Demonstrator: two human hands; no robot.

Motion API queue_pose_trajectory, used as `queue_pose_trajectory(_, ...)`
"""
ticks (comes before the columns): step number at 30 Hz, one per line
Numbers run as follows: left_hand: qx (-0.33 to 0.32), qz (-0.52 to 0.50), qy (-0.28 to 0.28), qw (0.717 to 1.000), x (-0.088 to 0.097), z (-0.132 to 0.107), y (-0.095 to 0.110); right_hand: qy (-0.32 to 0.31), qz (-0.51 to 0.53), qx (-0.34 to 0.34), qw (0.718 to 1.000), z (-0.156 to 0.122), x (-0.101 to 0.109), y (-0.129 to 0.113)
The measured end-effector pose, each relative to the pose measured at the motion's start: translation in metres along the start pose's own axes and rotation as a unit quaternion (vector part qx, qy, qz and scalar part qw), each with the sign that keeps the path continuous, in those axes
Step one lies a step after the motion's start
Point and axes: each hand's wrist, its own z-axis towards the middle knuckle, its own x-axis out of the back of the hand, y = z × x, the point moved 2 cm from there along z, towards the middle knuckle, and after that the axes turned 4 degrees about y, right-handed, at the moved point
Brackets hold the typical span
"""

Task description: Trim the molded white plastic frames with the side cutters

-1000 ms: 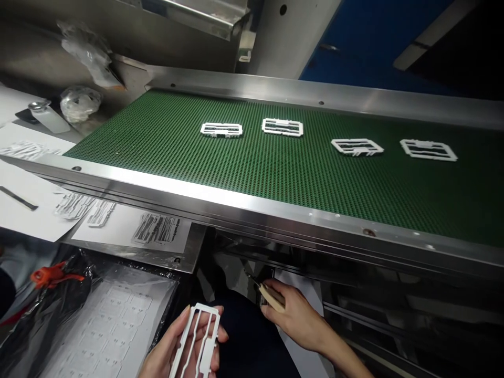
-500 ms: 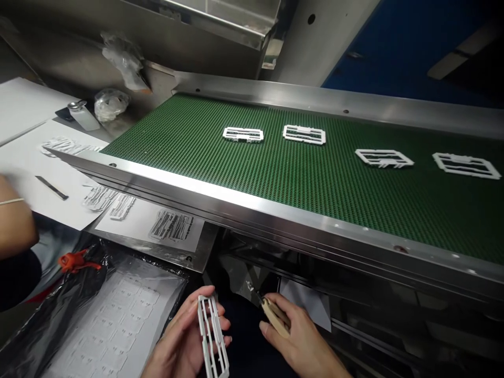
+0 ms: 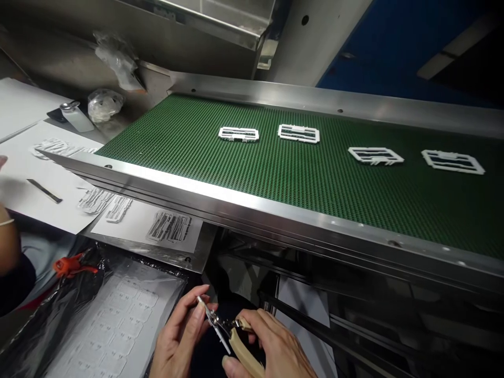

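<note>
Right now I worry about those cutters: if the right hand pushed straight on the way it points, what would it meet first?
Probably the white plastic frame at the cutter tips, then the left hand behind it; depth is unclear. The right hand points left.

Both hands cut at 6 o'clock: left hand [image 3: 179,336] lost below the knuckles, right hand [image 3: 271,349] at the wrist. Frame [image 3: 212,317] seen edge-on between the fingers, shape unreadable. Cutter [image 3: 236,341] handles half buried in the palm, tips hidden against the frame. At 9 o'clock, another person's arm [image 3: 8,247] clipped by the edge. Tray [image 3: 110,331] blurred under film.
</note>
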Motion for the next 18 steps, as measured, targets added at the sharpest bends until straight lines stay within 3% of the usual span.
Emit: queue_pose_trajectory(18,-0.013,0.003,0.015,1.000,0.0051,0.0010,-0.0004,0.031,-0.065,0.018,0.997,0.0005,-0.0050,-0.0035)
